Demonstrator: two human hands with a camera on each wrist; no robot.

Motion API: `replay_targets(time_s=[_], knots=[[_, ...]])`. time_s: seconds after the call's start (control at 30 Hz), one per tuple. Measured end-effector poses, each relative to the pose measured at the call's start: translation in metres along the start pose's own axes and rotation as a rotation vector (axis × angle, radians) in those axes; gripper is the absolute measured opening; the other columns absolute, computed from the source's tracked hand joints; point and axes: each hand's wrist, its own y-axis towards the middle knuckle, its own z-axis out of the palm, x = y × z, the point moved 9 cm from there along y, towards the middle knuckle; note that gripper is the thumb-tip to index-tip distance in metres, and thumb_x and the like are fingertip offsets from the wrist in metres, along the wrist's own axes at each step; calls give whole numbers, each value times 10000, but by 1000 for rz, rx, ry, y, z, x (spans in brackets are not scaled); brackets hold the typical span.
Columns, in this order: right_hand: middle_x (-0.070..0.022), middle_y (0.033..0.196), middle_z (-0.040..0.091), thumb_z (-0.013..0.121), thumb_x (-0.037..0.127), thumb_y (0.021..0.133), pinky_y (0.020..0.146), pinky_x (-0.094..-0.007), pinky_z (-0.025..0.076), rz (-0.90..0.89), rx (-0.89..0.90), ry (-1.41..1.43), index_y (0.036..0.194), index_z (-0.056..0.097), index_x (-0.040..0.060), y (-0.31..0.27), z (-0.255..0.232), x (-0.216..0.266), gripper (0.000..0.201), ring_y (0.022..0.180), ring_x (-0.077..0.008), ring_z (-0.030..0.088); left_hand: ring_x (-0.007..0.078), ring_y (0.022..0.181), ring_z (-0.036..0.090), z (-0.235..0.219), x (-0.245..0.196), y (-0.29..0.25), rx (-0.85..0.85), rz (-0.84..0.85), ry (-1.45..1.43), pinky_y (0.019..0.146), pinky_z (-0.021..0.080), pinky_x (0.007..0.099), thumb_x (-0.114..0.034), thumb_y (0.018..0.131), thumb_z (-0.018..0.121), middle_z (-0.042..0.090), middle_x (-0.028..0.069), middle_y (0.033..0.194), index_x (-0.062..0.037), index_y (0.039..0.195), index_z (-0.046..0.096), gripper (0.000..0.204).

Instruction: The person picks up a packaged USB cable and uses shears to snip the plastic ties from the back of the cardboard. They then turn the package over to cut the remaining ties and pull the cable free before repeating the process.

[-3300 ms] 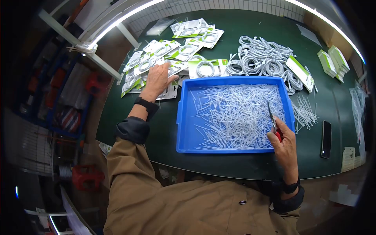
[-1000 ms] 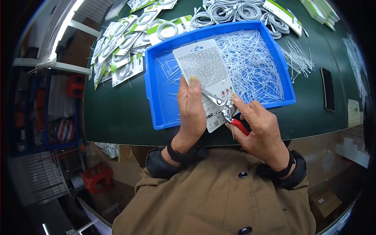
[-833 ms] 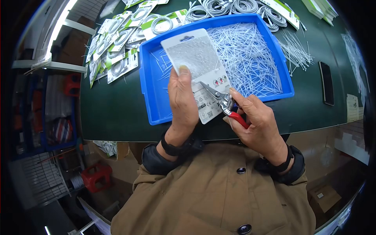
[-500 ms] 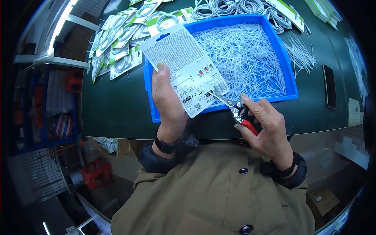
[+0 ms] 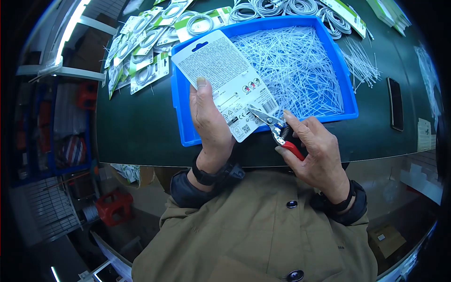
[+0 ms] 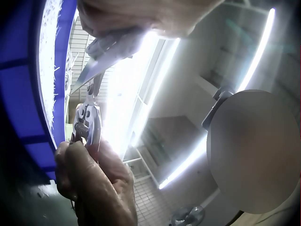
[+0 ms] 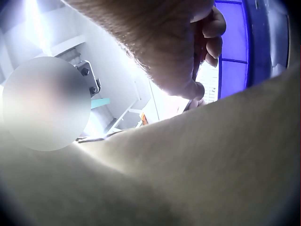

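My left hand [image 5: 209,124] holds a white printed packaging card [image 5: 221,66] with a hang hole at its top, thumb on the printed back. The card tilts over the left part of a blue tray [image 5: 177,113]; its other side is hidden. In my right hand [image 5: 317,150] is a pair of pruning snips [image 5: 282,134] with red handles and a spring. Their blades overlap the card's lower right part. The left wrist view shows the snips [image 6: 89,117] below my left hand [image 6: 141,16], gripped by the right hand's fingers [image 6: 84,169].
Thin white plastic strips [image 5: 291,70] fill much of the tray, and more strips [image 5: 359,63] lie right of it. Carded cables [image 5: 141,51] are piled at the left, coiled grey cables [image 5: 300,7] behind. A phone [image 5: 395,103] lies at the right.
My left hand has come from the carded cable pile to above the tray, now holding a card. The right hand has brought the snips leftward to it. Lately the card has shifted slightly right.
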Motion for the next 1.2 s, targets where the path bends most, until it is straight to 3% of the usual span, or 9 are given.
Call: replay_targets(time_s=[0.3,0.6,0.8,0.97,1.0,1.07,1.1,1.13,1.2], knots=[[-125,876,594,878,115,790,623,-411,529,31,-14,28,1483,584,69,-6,5,-7,754,705,-284,628,250,963,770,-2,13,4,-61,71,15,828,631,361,-391,1136,374,719,179,1162,-5,1310,554,461],[-148,864,609,872,108,808,611,-423,536,84,17,65,1472,588,73,-18,15,-17,723,686,-299,636,157,1098,681,2,29,11,155,-11,60,958,563,321,-301,1140,478,672,122,1233,1,1398,502,398],[-112,890,634,873,80,808,589,-335,539,127,13,234,1470,613,93,-13,-1,-16,712,662,-204,638,204,1200,665,-8,2,14,312,-46,99,1048,533,386,-176,1103,584,670,163,1328,4,1389,534,342],[-81,908,630,875,38,759,635,-298,522,56,-65,243,1456,627,81,1,-23,-11,741,693,-157,590,259,1232,658,-36,-30,27,192,-121,-59,1115,489,444,-163,1095,592,674,160,1345,20,1399,541,359],[-81,910,630,876,38,752,645,-301,523,49,-68,244,1454,628,82,4,-25,-9,745,704,-162,591,248,1093,682,-37,-36,29,60,-135,-93,1012,537,429,-241,1121,541,697,129,1217,-11,1323,569,307],[-80,911,630,878,41,737,661,-307,525,15,-36,230,1449,632,82,12,-23,2,754,723,-169,592,199,842,608,-48,-34,33,105,-140,-338,820,529,360,-302,1134,495,639,57,946,-63,1114,594,260],[-79,912,629,879,43,729,666,-311,526,-11,-3,215,1447,633,83,15,-22,8,759,731,-171,591,151,705,449,-44,-25,39,603,-176,-582,693,436,312,-308,1128,492,480,7,767,-112,926,523,283],[-79,913,628,881,45,721,672,-314,527,-34,29,200,1444,635,84,17,-18,14,765,739,-173,590,138,684,418,-36,-26,42,915,-132,-659,665,408,307,-276,1111,520,443,-6,727,-125,865,488,290],[-98,929,627,890,65,710,675,-355,531,-66,104,209,1447,636,114,17,-7,23,781,751,-227,613,143,708,492,-32,-28,35,880,-136,-629,698,467,328,-296,1101,541,501,-6,762,-109,940,583,251]])
